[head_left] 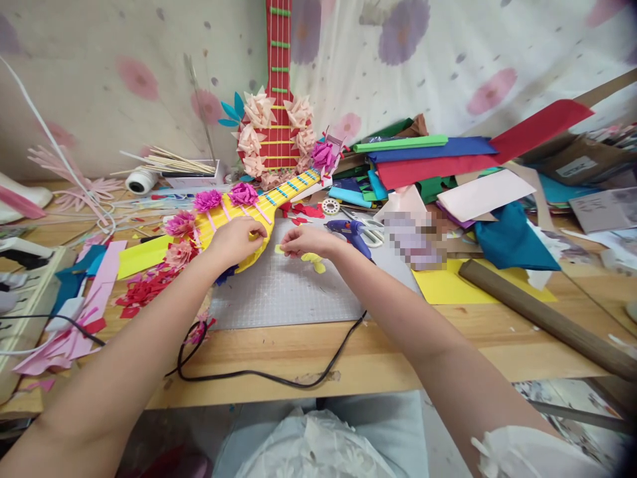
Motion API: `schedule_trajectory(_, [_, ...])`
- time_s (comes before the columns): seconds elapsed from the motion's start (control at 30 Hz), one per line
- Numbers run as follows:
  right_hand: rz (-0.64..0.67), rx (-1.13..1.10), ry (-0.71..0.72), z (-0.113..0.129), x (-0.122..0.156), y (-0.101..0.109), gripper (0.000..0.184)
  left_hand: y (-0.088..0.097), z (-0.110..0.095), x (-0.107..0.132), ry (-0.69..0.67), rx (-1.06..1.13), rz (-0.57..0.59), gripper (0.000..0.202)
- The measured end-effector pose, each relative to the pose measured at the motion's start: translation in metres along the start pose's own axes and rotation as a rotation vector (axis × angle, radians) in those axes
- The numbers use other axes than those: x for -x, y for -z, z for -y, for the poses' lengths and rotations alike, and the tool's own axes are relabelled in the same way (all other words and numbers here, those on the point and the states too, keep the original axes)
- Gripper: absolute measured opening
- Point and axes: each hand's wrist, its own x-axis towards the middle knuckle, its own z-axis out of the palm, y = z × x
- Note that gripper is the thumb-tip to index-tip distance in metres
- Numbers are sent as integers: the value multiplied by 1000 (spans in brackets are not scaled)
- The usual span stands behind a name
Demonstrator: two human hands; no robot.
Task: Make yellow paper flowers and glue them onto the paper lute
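Note:
My left hand [237, 242] is curled over the lower body of a yellow paper-covered toy guitar [213, 222], its fingertips near the guitar's edge. The fingers are bent together, and what they hold, if anything, is hidden. My right hand [309, 241] is just right of the guitar with thumb and fingers pinched on a small pale yellow paper piece [279, 249]. Below that hand, more yellow paper pieces [314, 263] lie on the grey cutting mat [293, 299]. Pink and magenta paper flowers [208, 200] decorate the guitar's left side.
A blue glue gun [351, 232] and scissors [372, 234] lie right of my right hand. The glue gun's black cord [298, 384] loops along the table's front. A red paper guitar [279, 73] stands behind. Coloured paper [438, 166] and a brown tube [537, 312] are at right.

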Motion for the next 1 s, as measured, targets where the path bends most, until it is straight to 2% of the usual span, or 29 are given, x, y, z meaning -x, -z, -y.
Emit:
schedule_trajectory(0.2, [81, 116, -15, 21, -14, -6, 12, 3, 4, 4, -10, 79, 12, 21])
schedule_trajectory(0.43, [33, 231, -62, 39, -27, -12, 22, 1, 8, 5, -44, 91, 4, 22])
schedule_trajectory(0.57, [105, 331, -46, 44, -33, -14, 22, 2, 8, 6, -49, 99, 10, 22])
schedule_trajectory(0.67, [126, 374, -102, 47, -35, -14, 21, 4, 8, 7, -58, 104, 11, 22])
schedule_trajectory(0.8, [135, 257, -177, 50, -35, -16, 19, 4, 10, 7, -58, 104, -5, 22])
schedule_trajectory(1.0, [144, 62, -197, 50, -31, -16, 18, 3, 14, 8, -57, 112, -12, 22])
